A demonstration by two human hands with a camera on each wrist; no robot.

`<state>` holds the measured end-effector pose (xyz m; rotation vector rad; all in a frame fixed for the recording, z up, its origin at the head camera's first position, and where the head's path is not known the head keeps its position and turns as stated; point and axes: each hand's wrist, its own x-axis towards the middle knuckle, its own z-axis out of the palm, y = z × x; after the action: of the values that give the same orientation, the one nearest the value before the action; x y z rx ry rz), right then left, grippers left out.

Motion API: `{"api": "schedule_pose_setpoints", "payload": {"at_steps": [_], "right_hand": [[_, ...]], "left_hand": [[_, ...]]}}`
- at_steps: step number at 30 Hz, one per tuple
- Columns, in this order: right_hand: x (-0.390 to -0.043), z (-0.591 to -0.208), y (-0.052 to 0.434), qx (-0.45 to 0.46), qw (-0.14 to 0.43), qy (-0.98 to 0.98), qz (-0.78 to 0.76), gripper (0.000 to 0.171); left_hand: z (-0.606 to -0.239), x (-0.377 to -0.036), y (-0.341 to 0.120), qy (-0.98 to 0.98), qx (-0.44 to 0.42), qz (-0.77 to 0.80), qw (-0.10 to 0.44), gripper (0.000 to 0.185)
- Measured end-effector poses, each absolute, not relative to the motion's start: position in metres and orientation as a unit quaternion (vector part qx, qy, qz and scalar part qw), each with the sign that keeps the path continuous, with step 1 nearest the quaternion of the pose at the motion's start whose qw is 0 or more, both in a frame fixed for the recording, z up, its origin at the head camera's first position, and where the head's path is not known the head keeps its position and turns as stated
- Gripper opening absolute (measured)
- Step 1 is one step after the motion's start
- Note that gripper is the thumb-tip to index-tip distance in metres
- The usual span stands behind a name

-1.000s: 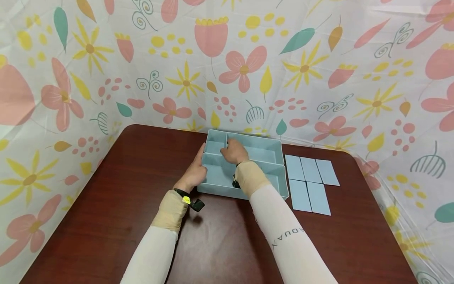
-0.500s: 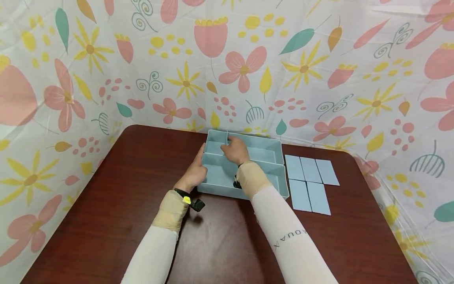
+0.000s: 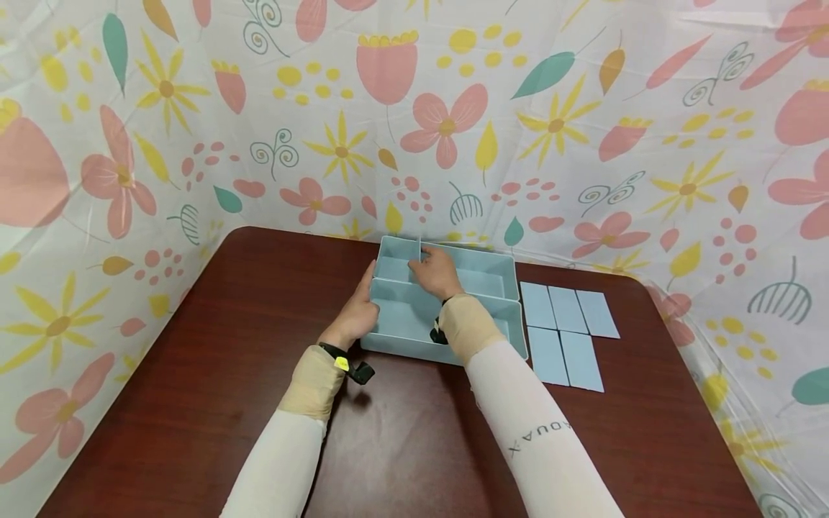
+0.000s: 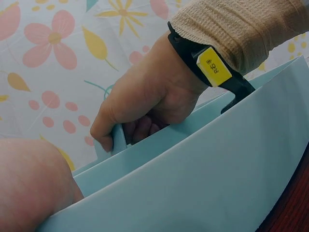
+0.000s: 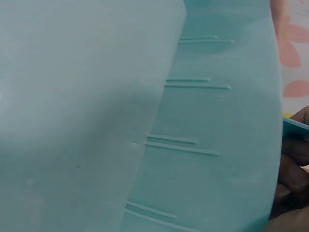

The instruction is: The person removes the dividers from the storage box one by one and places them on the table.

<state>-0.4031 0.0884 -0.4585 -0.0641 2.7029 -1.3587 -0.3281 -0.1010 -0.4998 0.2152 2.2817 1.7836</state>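
A light-blue storage box [image 3: 404,316] has a front and a back compartment. My right hand [image 3: 436,272] pinches a thin light-blue divider [image 3: 419,249] in the back compartment, its top edge showing slightly above the rear rim. The left wrist view shows the right hand [image 4: 149,92] with thumb and fingers on either side of the divider [image 4: 119,136]. My left hand [image 3: 352,313] holds the box's left side, one finger stretched along the outer wall. In the right wrist view, ridged slots line the box's inner wall [image 5: 212,116], and fingers [image 5: 294,171] appear at the right edge.
Several light-blue flat panels [image 3: 546,356] lie in two rows on the brown table [image 3: 259,302], right of the box. A flower-patterned cloth [image 3: 447,180] hangs close behind the box.
My right hand has shifted slightly right with the divider, whose top now stands a little higher over the rear rim. The left hand and the box stay in place.
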Motion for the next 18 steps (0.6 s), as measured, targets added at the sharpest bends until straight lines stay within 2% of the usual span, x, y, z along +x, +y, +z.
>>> {"api": "schedule_pose_setpoints", "payload": {"at_steps": [18], "right_hand": [[-0.389,-0.426,0.118,-0.061,0.06,0.868,-0.49,0.056]], "left_hand": [[-0.501,-0.329,-0.101,0.778,0.083,0.612,0.115,0.094]]}}
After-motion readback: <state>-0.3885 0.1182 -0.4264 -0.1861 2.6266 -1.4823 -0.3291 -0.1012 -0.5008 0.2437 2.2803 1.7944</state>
